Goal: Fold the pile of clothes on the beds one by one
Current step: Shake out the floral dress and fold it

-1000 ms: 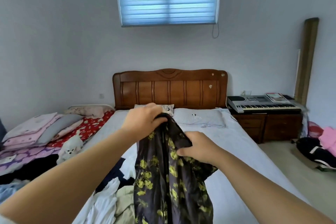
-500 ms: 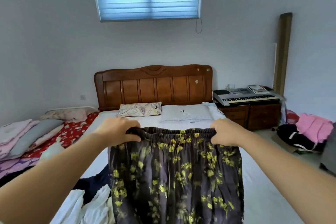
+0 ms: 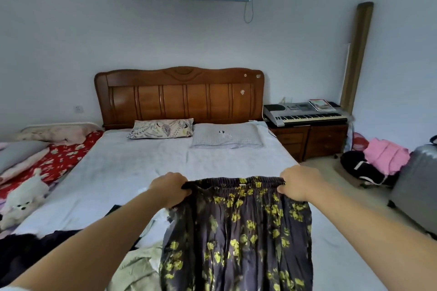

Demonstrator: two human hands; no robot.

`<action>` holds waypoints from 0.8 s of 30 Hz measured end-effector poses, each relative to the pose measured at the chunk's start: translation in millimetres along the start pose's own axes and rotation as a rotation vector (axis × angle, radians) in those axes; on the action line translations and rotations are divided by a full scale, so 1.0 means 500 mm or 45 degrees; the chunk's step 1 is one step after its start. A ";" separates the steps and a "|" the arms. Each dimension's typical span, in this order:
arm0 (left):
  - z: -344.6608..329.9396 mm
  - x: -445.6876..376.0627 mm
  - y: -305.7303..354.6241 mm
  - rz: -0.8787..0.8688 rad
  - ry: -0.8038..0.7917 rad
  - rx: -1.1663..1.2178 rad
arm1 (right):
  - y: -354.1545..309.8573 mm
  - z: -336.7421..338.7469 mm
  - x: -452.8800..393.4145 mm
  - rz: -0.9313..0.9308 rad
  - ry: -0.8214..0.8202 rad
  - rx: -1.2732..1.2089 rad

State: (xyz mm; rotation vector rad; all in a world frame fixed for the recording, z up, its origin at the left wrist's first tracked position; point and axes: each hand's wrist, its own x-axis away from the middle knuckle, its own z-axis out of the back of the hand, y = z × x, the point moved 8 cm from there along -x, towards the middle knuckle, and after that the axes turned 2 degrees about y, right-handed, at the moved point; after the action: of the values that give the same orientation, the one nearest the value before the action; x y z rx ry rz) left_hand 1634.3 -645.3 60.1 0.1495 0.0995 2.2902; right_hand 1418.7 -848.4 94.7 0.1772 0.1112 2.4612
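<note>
The left hand [image 3: 170,188] and right hand [image 3: 298,182] are each gripping one end of the elastic waistband of the skirt [image 3: 236,234], fingers curled over the band, each grip closed on the cloth. The skirt, dark with yellow flowers, is hanging spread out between and below the hands, above the bed [image 3: 132,168]. Below the left hand, a pile [image 3: 139,267] of pale and dark clothes is lying on the bed. Beyond both hands, two pillows [image 3: 163,128] are lying against the headboard [image 3: 179,94].
</note>
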 end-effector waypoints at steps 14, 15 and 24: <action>0.143 -0.312 0.069 0.195 0.702 1.503 | 0.136 0.128 -0.327 -0.128 0.683 -1.362; 0.202 -0.322 0.076 0.092 0.783 1.426 | 0.143 0.174 -0.337 -0.070 0.774 -1.322; 0.490 -0.243 0.110 -0.301 1.292 0.908 | 0.186 0.421 -0.260 0.249 1.308 -1.114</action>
State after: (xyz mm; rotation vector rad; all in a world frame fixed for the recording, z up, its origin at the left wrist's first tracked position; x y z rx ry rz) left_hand 1707.9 -766.9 300.3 -0.6374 1.3602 1.7867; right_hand 1494.6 -994.8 301.3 -1.4806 -0.5573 2.2902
